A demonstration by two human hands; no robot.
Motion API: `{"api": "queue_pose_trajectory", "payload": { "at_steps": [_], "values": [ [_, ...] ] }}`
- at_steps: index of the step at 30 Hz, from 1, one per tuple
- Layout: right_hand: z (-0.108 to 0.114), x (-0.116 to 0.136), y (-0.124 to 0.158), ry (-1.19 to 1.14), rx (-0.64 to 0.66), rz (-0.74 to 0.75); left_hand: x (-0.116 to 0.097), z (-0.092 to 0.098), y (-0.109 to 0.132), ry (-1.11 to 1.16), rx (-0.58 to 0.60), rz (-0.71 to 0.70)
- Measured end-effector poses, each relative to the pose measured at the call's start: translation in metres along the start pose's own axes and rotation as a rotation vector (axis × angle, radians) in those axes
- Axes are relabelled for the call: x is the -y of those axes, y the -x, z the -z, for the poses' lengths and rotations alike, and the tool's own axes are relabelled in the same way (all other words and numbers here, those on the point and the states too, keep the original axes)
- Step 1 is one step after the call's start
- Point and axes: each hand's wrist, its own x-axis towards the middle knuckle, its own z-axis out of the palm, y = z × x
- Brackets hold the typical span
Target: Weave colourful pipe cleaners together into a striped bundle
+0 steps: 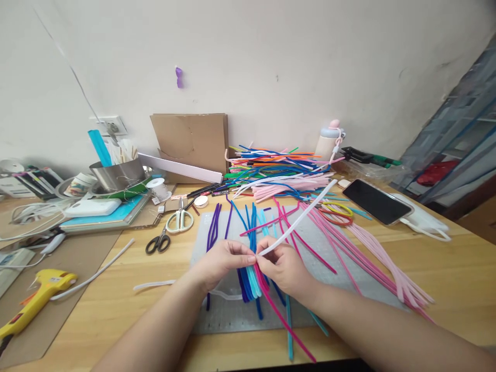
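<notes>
My left hand (225, 262) and my right hand (284, 266) meet over the middle of the table, fingertips pinched together. Between them they hold a white pipe cleaner (302, 219), which slants up and to the right out of my right hand. Its lower end is hidden by the fingers. Just beneath my hands lie blue pipe cleaners (252, 227), light blue ones (253, 284) and magenta ones (287, 325). A grey cutting mat (228, 323) is under them. Dark purple pipe cleaners (213, 227) lie beyond my left hand.
Long pink pipe cleaners (368, 253) fan out at right, near a phone (375, 200). A mixed heap (279, 165) lies at the back before cardboard (189, 139). Scissors (180, 219) and a yellow glue gun (42, 294) lie at left. A bottle (327, 144) stands behind.
</notes>
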Motion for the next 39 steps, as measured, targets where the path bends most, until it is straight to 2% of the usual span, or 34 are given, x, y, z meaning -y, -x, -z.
{"api": "queue_pose_trajectory", "payload": {
  "at_steps": [5,8,10,12,14,17,22,26,33,39],
  "values": [
    [0.001,0.005,-0.001,-0.146,0.064,-0.041,-0.001,0.003,-0.002,-0.026,-0.027,-0.008],
    [0.001,0.004,-0.003,-0.29,0.089,-0.118,-0.002,0.006,-0.003,-0.03,-0.096,-0.015],
    [0.001,0.001,-0.003,-0.286,0.112,-0.179,-0.003,0.009,-0.004,-0.014,-0.155,-0.025],
    [0.0,-0.002,-0.002,-0.153,0.163,-0.167,-0.004,0.011,-0.006,0.017,-0.218,-0.045],
    [0.001,-0.004,-0.001,0.063,0.202,-0.094,-0.004,0.012,-0.007,0.042,-0.283,-0.063],
    [0.002,-0.004,0.002,0.363,0.178,0.011,-0.005,0.011,-0.009,0.077,-0.343,-0.063],
    [0.004,-0.003,0.005,0.52,0.146,0.117,-0.002,0.008,-0.011,0.093,-0.425,-0.074],
    [0.005,-0.006,0.003,0.481,0.155,0.145,0.002,0.008,-0.012,0.053,-0.478,-0.116],
    [0.003,-0.004,-0.001,0.219,0.241,0.01,0.004,0.011,-0.014,0.021,-0.472,-0.136],
    [0.0,-0.007,0.0,0.169,0.218,-0.057,0.0,0.007,-0.011,0.016,-0.45,-0.153]
  ]
}}
